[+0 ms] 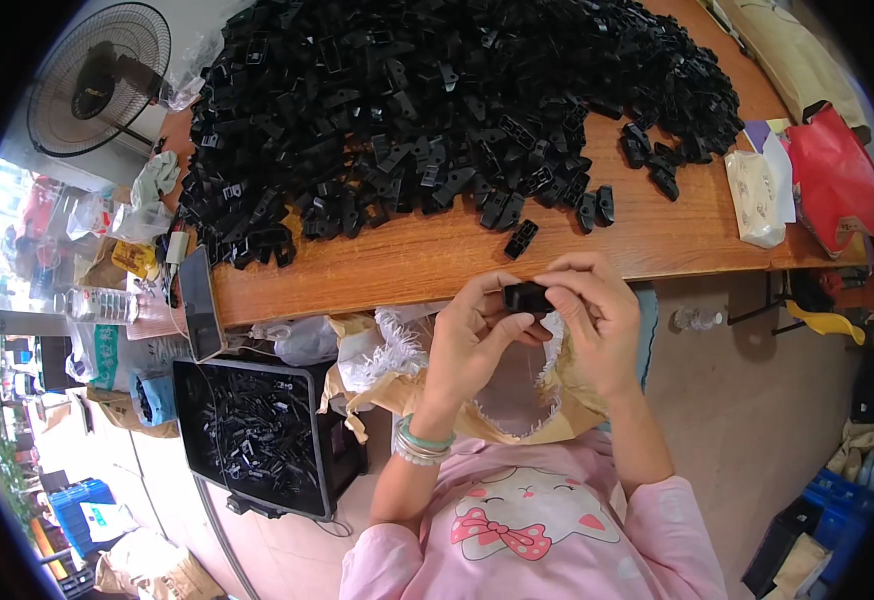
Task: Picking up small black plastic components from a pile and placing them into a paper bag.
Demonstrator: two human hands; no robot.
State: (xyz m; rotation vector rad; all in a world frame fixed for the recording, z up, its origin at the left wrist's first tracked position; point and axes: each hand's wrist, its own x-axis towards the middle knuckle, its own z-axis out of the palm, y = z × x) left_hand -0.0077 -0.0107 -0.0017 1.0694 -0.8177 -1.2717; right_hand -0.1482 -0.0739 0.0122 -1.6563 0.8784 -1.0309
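Just off the table's front edge, I hold a small black plastic part (526,297) between both hands. My left hand (474,335) pinches its left end with thumb and fingers. On the other end, the thumb and fingertips of my right hand (593,315) are closed. The fingers cover much of the part, so its full shape is hidden. Beyond my hands a large heap of similar black plastic parts (407,110) covers most of the wooden table (357,272). One loose black part (521,240) lies by the edge, nearest my hands.
A black bin (322,430) of small black pieces stands low on the left, beside a propped phone-like device (200,300). Below my hands is an open paper sack (502,425). A tissue pack (755,200) and red bag (837,175) sit right; a fan (97,85) stands far left.
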